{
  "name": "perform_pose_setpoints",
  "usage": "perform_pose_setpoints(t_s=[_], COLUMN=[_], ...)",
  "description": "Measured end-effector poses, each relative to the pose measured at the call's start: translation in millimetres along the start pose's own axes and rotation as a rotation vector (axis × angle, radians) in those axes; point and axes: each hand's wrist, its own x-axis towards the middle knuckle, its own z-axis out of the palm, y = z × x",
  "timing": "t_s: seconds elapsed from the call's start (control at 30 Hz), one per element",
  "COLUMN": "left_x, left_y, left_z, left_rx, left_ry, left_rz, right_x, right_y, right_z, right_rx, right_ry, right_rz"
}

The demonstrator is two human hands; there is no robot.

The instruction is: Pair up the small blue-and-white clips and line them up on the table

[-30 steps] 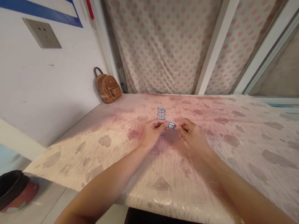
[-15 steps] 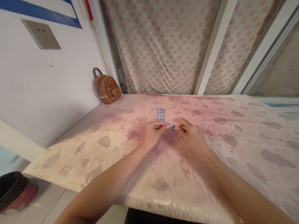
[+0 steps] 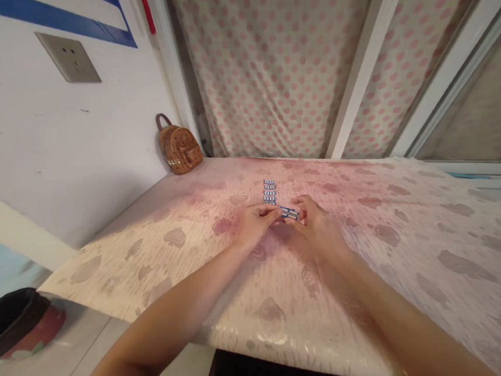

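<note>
A small flat blue piece with pale rectangles on it (image 3: 290, 213) is raised just over the table; its exact kind is too small to make out. My left hand (image 3: 256, 223) pinches its left end between thumb and finger. At the right end, the thumb and fingers of my right hand (image 3: 317, 223) close on its edge, with the index finger lifted a little away. Just beyond my left fingertips, several similar blue-and-white pieces (image 3: 269, 193) lie in a column of short rows; the nearest is partly hidden by my left hand.
A patterned pinkish cloth covers the table (image 3: 266, 312). At the far left corner a small brown backpack (image 3: 180, 149) leans against the wall. Polka-dot curtains (image 3: 282, 68) hang behind the table. A dark-rimmed bin (image 3: 22, 332) stands on the floor at lower left.
The blue piece now shows more of its face and reaches further right between my hands. My right fingers have shifted slightly and spread; my left hand has barely moved.
</note>
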Motion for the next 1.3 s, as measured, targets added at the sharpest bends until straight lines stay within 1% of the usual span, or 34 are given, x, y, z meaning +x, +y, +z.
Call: perform_pose_setpoints(t_s=[0.07, 0.13, 0.3, 0.4, 0.47, 0.57, 0.63, 0.7, 0.8, 0.87, 0.97, 1.1, 1.17, 1.23, 1.3], left_x=[-1, -1, -2, -1, 1, 8, 15, 22, 30, 32, 34, 34, 33, 32, 31], left_y=[3, 5, 6, 4, 3, 4, 6, 8, 10, 10, 10, 10, 11, 11, 10], left_z=[-1, -2, -2, -2, -3, -12, -24, -36, -50, -53, -52, -50, -50, -50, -47], left_rx=[-0.008, 0.001, 0.004, -0.019, -0.039, -0.056, -0.062, -0.07, -0.087, -0.1, -0.122, -0.141, -0.131, -0.115, -0.092], left_ry=[-0.002, -0.004, -0.026, -0.032, -0.011, 0.099, 0.209, 0.304, 0.383, 0.408, 0.407, 0.381, 0.377, 0.366, 0.338], left_rz=[-0.024, -0.05, -0.106, -0.094, -0.078, -0.034, 0.013, 0.054, 0.067, 0.052, 0.029, 0.031, 0.034, 0.034, 0.031], right_x=[0, 0, 0, 0, 1, 1, 1, 3, 9, 14, 22, 24, 21, 17, 14], right_y=[0, -1, -2, -1, 2, 8, 9, 6, -3, -9, -11, -10, -13, -21, -29], right_z=[0, 0, -1, 0, 2, 7, 11, 17, 31, 42, 56, 64, 61, 53, 40], right_rx=[-0.038, -0.067, -0.094, -0.07, -0.041, -0.002, -0.009, -0.043, -0.106, -0.151, -0.171, -0.127, -0.107, -0.061, 0.048], right_ry=[-0.039, -0.063, -0.039, -0.029, -0.011, 0.01, -0.016, -0.071, -0.157, -0.198, -0.234, -0.221, -0.202, -0.186, -0.163], right_rz=[-0.069, -0.105, -0.108, -0.114, -0.096, -0.04, -0.033, -0.042, -0.014, 0.038, 0.085, 0.036, 0.045, 0.075, 0.073])
